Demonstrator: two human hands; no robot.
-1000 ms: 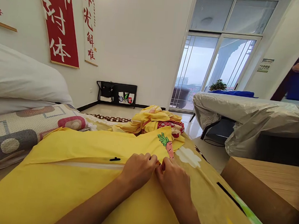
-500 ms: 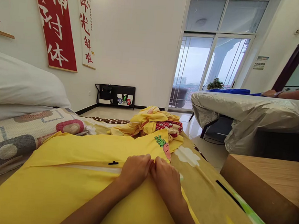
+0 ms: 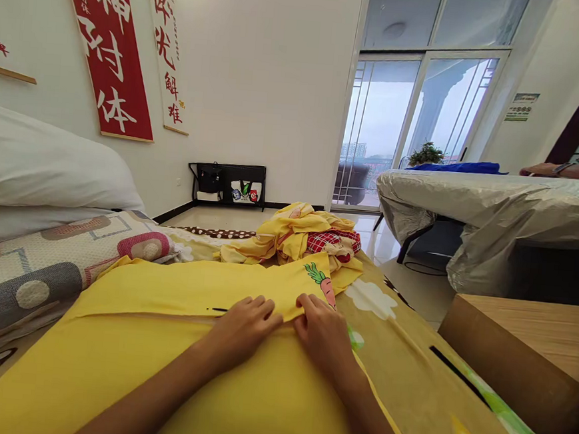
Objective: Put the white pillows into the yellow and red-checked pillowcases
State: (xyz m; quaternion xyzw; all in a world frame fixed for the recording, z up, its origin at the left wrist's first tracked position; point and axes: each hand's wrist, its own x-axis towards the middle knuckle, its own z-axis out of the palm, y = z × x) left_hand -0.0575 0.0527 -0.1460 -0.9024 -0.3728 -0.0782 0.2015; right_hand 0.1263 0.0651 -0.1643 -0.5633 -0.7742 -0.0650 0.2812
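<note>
1. A white-walled room holds a bed (image 3: 397,376) with a patterned sheet; a red scroll (image 3: 112,62) hangs on the wall.
2. The yellow pillow (image 3: 150,336) lies on the bed beneath both hands, with a heap of crumpled cloth (image 3: 285,237) beyond it.
3. The left hand (image 3: 248,324) rests at the pillow's flap edge, fingers bent; whether they grip cloth, I cannot tell.
4. The right hand (image 3: 321,330) pinches that edge between thumb and fingers, just beside the carrot print (image 3: 327,288).

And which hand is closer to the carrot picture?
The right hand: its fingers are on the yellow cover, right by the tip of the carrot picture. The left hand is on the cover too, but farther away, over to the left.
</note>
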